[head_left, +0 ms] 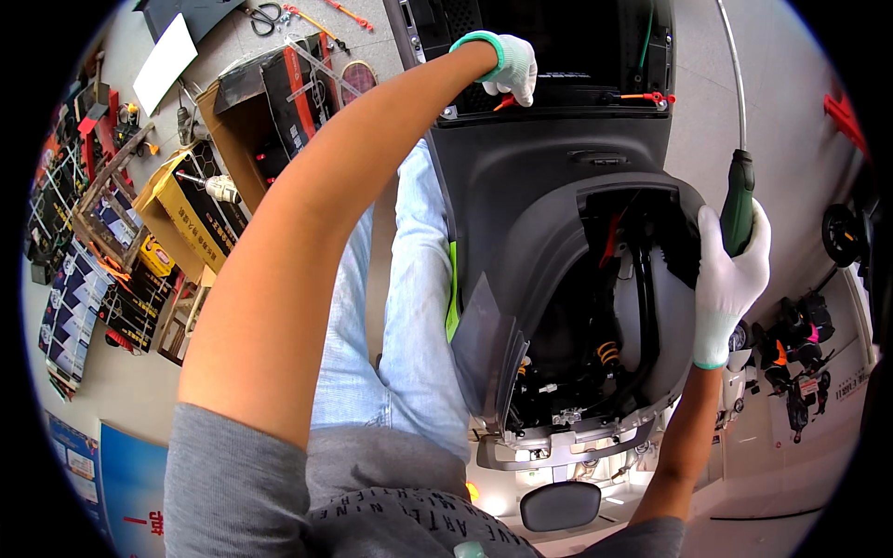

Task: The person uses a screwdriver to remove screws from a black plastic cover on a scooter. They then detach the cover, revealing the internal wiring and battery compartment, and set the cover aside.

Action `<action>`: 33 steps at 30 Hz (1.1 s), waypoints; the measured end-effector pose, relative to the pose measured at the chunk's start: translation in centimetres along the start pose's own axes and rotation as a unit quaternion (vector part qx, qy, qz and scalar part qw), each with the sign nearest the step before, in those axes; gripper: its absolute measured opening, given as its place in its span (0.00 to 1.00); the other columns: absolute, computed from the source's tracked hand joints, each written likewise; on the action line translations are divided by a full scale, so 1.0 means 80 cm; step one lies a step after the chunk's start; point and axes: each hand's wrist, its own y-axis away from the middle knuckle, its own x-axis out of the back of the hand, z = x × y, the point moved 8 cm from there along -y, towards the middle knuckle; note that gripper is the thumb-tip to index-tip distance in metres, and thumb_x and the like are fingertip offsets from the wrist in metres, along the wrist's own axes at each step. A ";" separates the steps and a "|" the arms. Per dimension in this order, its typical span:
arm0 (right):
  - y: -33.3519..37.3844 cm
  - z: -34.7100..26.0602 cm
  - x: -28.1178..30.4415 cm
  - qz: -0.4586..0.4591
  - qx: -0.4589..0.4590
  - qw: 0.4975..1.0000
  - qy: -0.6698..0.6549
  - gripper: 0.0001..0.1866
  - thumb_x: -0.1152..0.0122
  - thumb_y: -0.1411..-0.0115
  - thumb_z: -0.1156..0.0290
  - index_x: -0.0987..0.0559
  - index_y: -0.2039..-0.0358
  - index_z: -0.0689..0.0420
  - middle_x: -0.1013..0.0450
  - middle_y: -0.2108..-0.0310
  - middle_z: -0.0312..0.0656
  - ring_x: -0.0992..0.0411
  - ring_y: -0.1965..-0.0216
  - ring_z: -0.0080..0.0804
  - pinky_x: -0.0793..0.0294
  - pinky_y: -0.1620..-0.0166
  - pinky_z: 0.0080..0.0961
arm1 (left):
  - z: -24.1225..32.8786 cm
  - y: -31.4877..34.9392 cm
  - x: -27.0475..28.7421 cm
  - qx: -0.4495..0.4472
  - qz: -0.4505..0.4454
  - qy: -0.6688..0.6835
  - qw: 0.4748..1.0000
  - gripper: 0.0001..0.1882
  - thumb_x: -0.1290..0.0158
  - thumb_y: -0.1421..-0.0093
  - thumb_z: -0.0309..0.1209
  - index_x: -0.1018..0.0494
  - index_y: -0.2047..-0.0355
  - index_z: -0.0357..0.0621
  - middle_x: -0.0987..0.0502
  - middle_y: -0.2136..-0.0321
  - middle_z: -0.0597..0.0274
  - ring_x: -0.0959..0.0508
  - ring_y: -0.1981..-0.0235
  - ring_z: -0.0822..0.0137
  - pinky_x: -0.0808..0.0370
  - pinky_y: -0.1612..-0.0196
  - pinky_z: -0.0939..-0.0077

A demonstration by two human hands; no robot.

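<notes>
The head view looks down on a dark grey scooter body [521,186] with its rear cover opened; inside the open shell [595,307] sit black cables, a red wire [611,237] and a yellow coil spring [607,352]. At the far end an open black compartment [558,46] holds a green wire and two orange-tipped leads [646,97] along its near edge. To the left, on the floor, open cardboard boxes [200,200] hold dark flat packs; scissors [265,16] lie beyond them.

The left hand [512,67], in a white glove with a green cuff, reaches far forward with the arm stretched nearly straight; its fingers are curled downward, pinching a small orange-red piece [503,103] at the compartment's near edge. The right hand [728,270], also gloved, is raised beside the shell's right rim; its fingers are wrapped tight around the green handle of a tool [739,200], whose thin metal shaft runs upward out of view; the forearm comes up from the lower edge.
</notes>
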 end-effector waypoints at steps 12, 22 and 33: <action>0.005 -0.001 0.000 0.071 0.037 0.996 -0.029 0.19 0.34 0.48 0.72 0.26 0.56 0.63 0.28 0.69 0.34 0.31 0.69 0.19 0.30 0.60 0.17 | 0.039 0.047 0.007 -0.116 0.166 -0.155 0.967 0.11 0.37 0.53 0.26 0.25 0.69 0.44 0.21 0.72 0.61 0.21 0.68 0.61 0.24 0.63 0.69; -0.001 0.007 -0.004 0.053 0.021 0.997 -0.044 0.19 0.33 0.48 0.72 0.26 0.57 0.64 0.28 0.70 0.34 0.33 0.70 0.18 0.30 0.61 0.16 | 0.007 0.058 -0.002 -0.116 0.232 0.004 0.966 0.11 0.37 0.50 0.35 0.22 0.69 0.45 0.20 0.73 0.59 0.21 0.70 0.62 0.25 0.62 0.68; -0.007 0.004 -0.008 0.032 0.018 0.997 -0.064 0.20 0.33 0.48 0.71 0.26 0.56 0.66 0.29 0.70 0.34 0.34 0.70 0.17 0.32 0.61 0.15 | 0.017 0.042 -0.015 -0.043 0.280 -0.093 0.955 0.18 0.43 0.48 0.30 0.24 0.55 0.47 0.26 0.57 0.52 0.25 0.55 0.52 0.26 0.52 0.63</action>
